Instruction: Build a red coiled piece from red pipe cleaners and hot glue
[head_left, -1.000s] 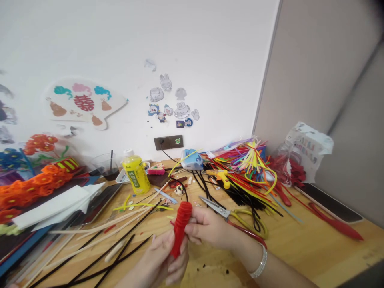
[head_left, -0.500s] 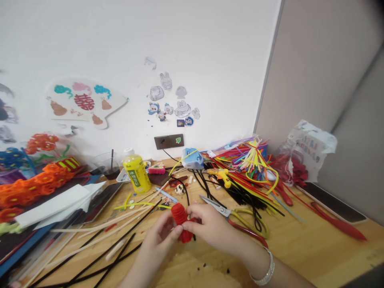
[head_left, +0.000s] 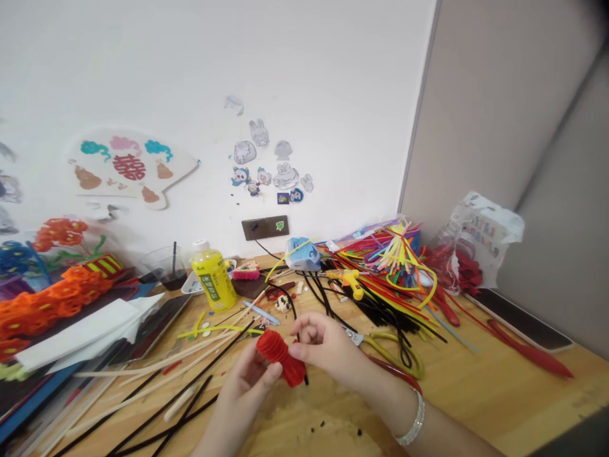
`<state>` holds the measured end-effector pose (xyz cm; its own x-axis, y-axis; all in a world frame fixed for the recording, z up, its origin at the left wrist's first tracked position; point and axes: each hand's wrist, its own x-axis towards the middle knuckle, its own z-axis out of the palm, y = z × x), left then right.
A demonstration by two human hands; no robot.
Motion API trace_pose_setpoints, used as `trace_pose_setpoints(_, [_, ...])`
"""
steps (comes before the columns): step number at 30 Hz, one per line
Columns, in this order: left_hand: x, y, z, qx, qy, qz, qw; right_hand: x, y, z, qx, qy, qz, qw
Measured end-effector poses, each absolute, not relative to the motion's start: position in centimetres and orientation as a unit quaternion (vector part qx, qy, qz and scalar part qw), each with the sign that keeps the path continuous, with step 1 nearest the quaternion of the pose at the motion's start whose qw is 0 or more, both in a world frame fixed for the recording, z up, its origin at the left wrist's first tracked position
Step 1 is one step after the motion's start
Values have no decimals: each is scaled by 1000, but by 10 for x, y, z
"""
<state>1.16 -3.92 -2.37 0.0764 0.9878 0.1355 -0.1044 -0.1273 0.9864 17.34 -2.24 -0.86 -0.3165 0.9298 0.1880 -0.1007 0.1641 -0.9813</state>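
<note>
A ribbed red coil of pipe cleaner (head_left: 280, 357) lies tilted between both hands, above the wooden table (head_left: 480, 393). My left hand (head_left: 245, 387) curls its fingers round the coil's lower left side. My right hand (head_left: 328, 349), with a silver bracelet at the wrist, pinches the coil's right end with fingers bent. Yellow-handled scissors (head_left: 385, 349) lie just behind my right hand.
A heap of coloured pipe cleaners (head_left: 385, 260) covers the back right. A yellow bottle (head_left: 212, 276), a yellow glue gun (head_left: 349, 279), long black and cream stems (head_left: 181, 374), orange flowers (head_left: 52, 298) and a plastic bag (head_left: 476, 235) stand around.
The red coil has turned from nearly upright to lying tilted, and moved lower and left. Both hands shifted with it and kept hold.
</note>
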Motion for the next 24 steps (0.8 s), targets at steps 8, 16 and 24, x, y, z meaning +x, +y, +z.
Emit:
trace_pose_setpoints(8, [13,-42,-22,531,429,581,443,157,-38,-18,-448,-624,342,541])
trace_pose_setpoints(16, [16,-41,-21,541,437,581,423,163,-41,-15,-366,-744,200,523])
trace_pose_setpoints(24, [16,-44,-18,533,440,562,455,165,-39,-13,-323,-763,257,497])
